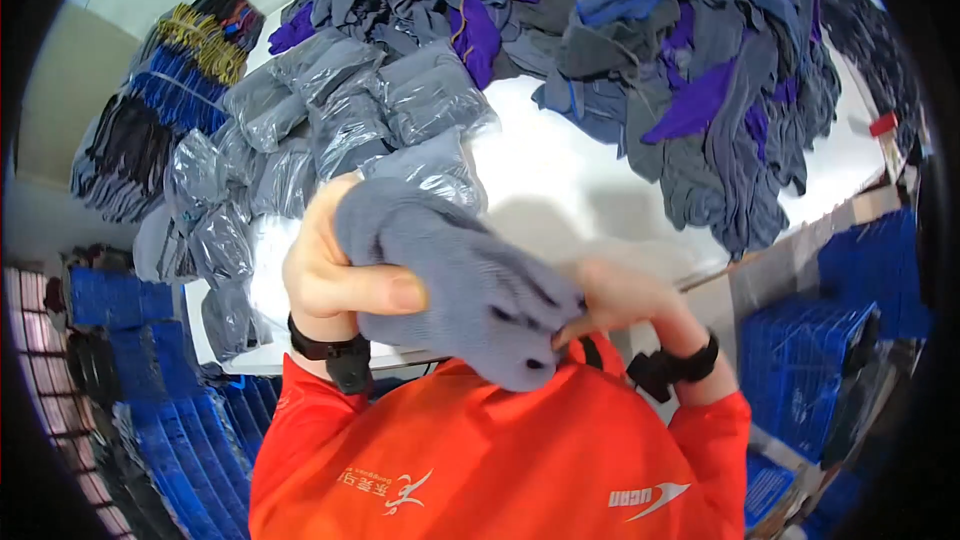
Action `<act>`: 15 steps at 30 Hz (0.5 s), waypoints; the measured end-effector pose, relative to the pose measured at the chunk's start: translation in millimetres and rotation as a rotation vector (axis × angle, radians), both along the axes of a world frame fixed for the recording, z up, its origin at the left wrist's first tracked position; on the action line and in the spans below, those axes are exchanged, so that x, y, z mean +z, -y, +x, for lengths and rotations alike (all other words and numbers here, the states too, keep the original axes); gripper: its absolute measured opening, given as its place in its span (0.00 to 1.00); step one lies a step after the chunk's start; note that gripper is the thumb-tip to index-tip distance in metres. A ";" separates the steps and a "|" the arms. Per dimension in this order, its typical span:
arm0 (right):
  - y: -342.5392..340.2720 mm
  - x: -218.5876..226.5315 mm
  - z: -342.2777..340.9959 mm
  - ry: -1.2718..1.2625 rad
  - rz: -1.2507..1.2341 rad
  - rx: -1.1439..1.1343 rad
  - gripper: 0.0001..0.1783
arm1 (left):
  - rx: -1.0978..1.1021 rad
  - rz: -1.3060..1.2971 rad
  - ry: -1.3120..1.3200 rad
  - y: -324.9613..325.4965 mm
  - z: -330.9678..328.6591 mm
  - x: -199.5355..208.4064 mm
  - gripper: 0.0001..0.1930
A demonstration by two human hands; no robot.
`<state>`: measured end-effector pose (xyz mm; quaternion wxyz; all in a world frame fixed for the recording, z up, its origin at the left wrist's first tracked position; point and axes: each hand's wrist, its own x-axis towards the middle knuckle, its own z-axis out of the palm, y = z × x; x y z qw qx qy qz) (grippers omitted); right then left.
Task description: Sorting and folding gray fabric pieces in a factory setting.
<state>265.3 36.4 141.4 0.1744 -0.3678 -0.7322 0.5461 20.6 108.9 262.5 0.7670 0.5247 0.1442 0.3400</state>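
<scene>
My left hand (345,270) is closed round a thick, folded bundle of soft grey knit fabric (455,275), with the thumb pressed across its near side. Dark gaps show between the layers at the bundle's right end. At that end is my right hand (635,300), partly smeared by motion, its fingertips closed on the edge of the fabric. The bundle is held up in front of my chest, over the near edge of the white table (530,155). Whether the fabric is socks or some other knitwear, I cannot tell.
Clear plastic packs of folded grey fabric (350,115) lie behind my left hand. Farther left stand stacked bundles in black, blue and yellow (180,80). A large loose heap of grey and purple pieces (700,70) covers the far right. Blue crates (800,360) flank the table.
</scene>
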 end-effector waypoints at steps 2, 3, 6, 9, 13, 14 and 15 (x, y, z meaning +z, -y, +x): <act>14.9 2.8 12.9 0.154 0.070 0.072 0.29 | -0.183 0.109 0.240 -10.6 -16.4 -9.0 0.28; 18.5 10.7 22.7 -0.110 0.077 0.076 0.31 | -0.147 0.120 0.252 -7.7 -19.1 -12.9 0.28; -19.0 27.9 4.5 -0.214 0.082 -0.009 0.32 | -0.078 0.070 0.344 -4.1 -15.7 -18.7 0.30; -1.5 26.4 -22.2 -0.428 0.102 -0.126 0.34 | -0.003 0.029 0.405 4.2 -13.4 -22.2 0.33; 30.7 13.1 -25.7 -0.715 0.120 -0.313 0.37 | 0.072 -0.047 0.483 2.7 -8.1 -32.1 0.36; 41.3 0.1 -16.2 -0.808 0.111 -0.332 0.37 | 0.121 -0.057 0.483 10.2 -12.2 -38.5 0.36; 56.9 -4.4 -1.1 -0.886 0.112 -0.395 0.38 | 0.130 -0.087 0.492 12.2 -12.0 -39.8 0.37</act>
